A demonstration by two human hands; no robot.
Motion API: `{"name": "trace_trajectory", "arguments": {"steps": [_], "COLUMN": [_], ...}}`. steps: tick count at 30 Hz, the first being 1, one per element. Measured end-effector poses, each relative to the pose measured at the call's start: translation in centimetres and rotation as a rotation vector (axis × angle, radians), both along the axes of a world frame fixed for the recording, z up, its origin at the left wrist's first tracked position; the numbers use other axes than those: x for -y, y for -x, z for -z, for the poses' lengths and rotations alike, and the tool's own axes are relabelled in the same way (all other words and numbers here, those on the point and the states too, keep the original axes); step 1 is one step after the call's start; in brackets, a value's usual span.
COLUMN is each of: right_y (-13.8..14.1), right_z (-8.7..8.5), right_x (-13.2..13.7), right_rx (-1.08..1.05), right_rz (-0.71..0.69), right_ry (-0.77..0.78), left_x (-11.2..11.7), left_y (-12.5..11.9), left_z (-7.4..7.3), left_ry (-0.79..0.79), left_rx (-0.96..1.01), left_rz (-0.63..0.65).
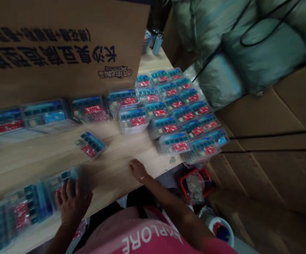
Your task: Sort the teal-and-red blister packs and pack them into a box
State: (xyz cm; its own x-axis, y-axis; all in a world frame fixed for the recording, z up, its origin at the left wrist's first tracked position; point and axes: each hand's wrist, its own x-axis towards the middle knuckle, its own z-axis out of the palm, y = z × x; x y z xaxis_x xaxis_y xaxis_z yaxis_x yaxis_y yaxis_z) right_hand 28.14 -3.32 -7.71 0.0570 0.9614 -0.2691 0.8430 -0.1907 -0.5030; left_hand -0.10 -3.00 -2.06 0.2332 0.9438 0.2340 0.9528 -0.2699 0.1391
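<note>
A printed cardboard carton [57, 49] is stood behind a wooden table [36, 165], on which rows of clear blister packs [174, 120] are laid out. A blurred pack [53, 185] is covered by the left hand [73, 201] (fingers spread; whether it is gripped cannot be told). The right hand [138, 169] is rested empty on the wood, loosely curled, with a lone pack [90, 146] lying nearest.

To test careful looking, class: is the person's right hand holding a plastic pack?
No, the right hand is on the wooden table, apart from the clear plastic packs.
</note>
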Motion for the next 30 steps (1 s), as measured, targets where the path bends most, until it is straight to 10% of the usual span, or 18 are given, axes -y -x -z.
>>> {"name": "trace_trajectory", "arguments": {"steps": [5,11,16,20,25,30], "right_y": [-10.5,-15.6,-8.0,1.6,10.5,10.8], "right_z": [1.2,4.2,2.9,-0.9,-4.2,-1.4], "right_x": [7.9,11.6,7.3,-3.4,-15.8,-12.8], "right_rx": [-0.045,0.114,-0.051,-0.296,-0.253,-0.264], "right_rz": [0.630,0.657,0.381,-0.009,-0.168,-0.212], "right_ry": [-0.258,-0.345,-0.478,-0.515,-0.271,-0.275], "left_x": [0.1,0.2,0.6,1.0,1.3,1.5], "left_y": [-0.7,-0.6,-0.2,-0.1,0.0,1.0], "left_z": [-0.5,-0.5,-0.3,-0.4,-0.2,0.7], "left_ry": [-0.001,0.065,0.061,0.069,0.104,0.099], "left_rx": [-0.012,-0.160,-0.211,-0.289,-0.304,-0.283], "left_rz": [-0.004,-0.054,-0.078,-0.065,-0.076,-0.095]}}
